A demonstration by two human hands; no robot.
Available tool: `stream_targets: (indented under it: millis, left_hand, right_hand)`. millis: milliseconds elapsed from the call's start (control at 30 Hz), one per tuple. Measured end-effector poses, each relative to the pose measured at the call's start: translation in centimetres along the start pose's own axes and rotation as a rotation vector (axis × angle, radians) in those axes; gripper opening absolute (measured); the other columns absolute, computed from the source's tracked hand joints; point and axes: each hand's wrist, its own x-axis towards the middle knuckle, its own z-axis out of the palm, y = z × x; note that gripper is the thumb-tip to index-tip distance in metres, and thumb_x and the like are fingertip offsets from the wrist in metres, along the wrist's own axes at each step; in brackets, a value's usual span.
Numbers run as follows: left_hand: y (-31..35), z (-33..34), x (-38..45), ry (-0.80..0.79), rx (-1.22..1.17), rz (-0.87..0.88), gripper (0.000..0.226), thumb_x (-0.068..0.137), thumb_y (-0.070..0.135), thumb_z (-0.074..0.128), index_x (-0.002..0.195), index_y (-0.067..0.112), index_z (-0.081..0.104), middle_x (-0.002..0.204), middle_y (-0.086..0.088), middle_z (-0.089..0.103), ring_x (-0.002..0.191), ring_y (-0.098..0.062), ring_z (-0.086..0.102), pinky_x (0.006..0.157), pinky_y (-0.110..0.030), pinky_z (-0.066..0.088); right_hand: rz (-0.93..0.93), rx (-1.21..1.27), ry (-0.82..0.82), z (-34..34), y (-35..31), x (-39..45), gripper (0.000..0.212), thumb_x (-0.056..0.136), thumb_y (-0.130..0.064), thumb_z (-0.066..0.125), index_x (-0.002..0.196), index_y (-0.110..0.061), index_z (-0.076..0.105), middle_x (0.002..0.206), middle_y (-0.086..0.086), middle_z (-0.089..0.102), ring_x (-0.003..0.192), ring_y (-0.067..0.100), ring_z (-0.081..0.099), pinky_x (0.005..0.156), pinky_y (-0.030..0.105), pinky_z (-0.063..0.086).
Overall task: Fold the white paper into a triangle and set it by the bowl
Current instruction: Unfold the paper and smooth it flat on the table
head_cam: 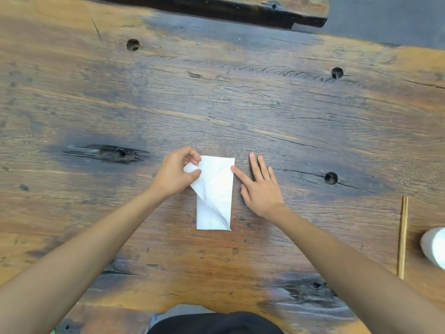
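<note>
The white paper (216, 196) lies in the middle of the wooden table (240, 104) as a tall narrow rectangle with diagonal creases. My left hand (177, 172) pinches its upper left corner between thumb and fingers and lifts that flap off the sheet. Flat on the table to the paper's right is my right hand (261, 186), fingers spread, with the index fingertip pressing on the paper's right edge near the top. At the right edge of the view a white rounded object (434, 247), possibly the bowl, is only partly visible.
A pair of wooden chopsticks (402, 237) lies lengthwise just left of the white object. The tabletop has several dark knot holes (331, 177) and cracks. Its far edge and a dark gap (216, 10) run along the top.
</note>
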Motion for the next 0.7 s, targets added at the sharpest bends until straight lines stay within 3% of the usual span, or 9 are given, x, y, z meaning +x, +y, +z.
stream_targets:
  millis: [67,167,267,300,433,533,700]
  left_hand:
    - [-0.4,-0.5,-0.3,-0.025,-0.073,-0.05,0.035,0.078,-0.007,0.074,0.105,0.013,0.066,0.108,-0.002,0.066,0.077,0.003,0.06,0.071,-0.006,0.046]
    - [-1.2,-1.8,-0.6,-0.05,-0.122,-0.109,0.047,0.081,-0.008,0.073,0.121,0.013,0.063,0.126,-0.007,0.062,0.089,-0.019,0.064,0.075,-0.022,0.052]
    - [-2.1,-3.5,-0.4,-0.067,0.003,-0.081,0.051,0.081,-0.007,0.073,0.127,0.011,0.062,0.129,-0.009,0.06,0.112,-0.018,0.059,0.092,-0.024,0.042]
    - [-2.4,-4.0,-0.3,-0.078,0.033,-0.073,0.051,0.081,-0.008,0.072,0.127,0.01,0.062,0.128,-0.009,0.06,0.111,-0.018,0.058,0.094,-0.025,0.042]
    - [-2.9,-5.2,0.5,-0.103,0.08,-0.095,0.046,0.084,-0.011,0.065,0.125,0.01,0.064,0.125,-0.007,0.054,0.08,-0.016,0.06,0.082,-0.026,0.053]
    - [-3.6,-5.3,1.1,-0.106,0.12,-0.084,0.043,0.085,-0.01,0.061,0.123,0.01,0.064,0.125,-0.011,0.054,0.087,-0.029,0.065,0.088,-0.037,0.056]
    - [-5.0,-3.5,-0.2,0.004,0.372,0.067,0.037,0.092,0.011,0.061,0.128,0.011,0.058,0.131,-0.01,0.049,0.109,-0.03,0.057,0.085,-0.042,0.052]
  right_hand:
    - [0.006,0.0,-0.008,-0.1,-0.1,0.0,0.06,0.109,-0.039,0.031,0.163,-0.047,0.007,0.173,0.013,-0.017,0.16,0.035,-0.012,0.129,0.053,0.007]
    - [0.021,0.016,-0.02,-0.2,-0.3,0.0,0.06,0.109,-0.038,0.033,0.163,-0.047,0.008,0.173,0.013,-0.018,0.161,0.034,-0.012,0.129,0.051,0.008]
    - [0.034,0.052,-0.019,-0.3,-0.5,0.0,0.06,0.108,-0.035,0.036,0.163,-0.046,0.013,0.173,0.011,-0.017,0.161,0.032,-0.009,0.13,0.048,0.01]
    - [0.036,0.069,-0.019,-0.3,-0.5,0.0,0.06,0.108,-0.034,0.036,0.162,-0.045,0.014,0.173,0.011,-0.017,0.161,0.031,-0.008,0.13,0.047,0.01]
    - [0.029,0.119,-0.005,-0.2,-0.5,-0.2,0.059,0.108,-0.031,0.04,0.163,-0.041,0.02,0.174,0.01,-0.013,0.162,0.029,-0.004,0.131,0.045,0.015]
    - [0.027,0.174,0.029,-0.2,-0.5,-0.6,0.058,0.107,-0.026,0.044,0.162,-0.036,0.028,0.175,0.009,-0.004,0.162,0.028,0.002,0.13,0.047,0.02]
    - [0.156,0.318,0.113,-0.6,-1.8,-0.8,0.056,0.106,-0.02,0.044,0.161,-0.021,0.032,0.175,0.002,0.006,0.162,0.021,0.004,0.127,0.047,0.027]
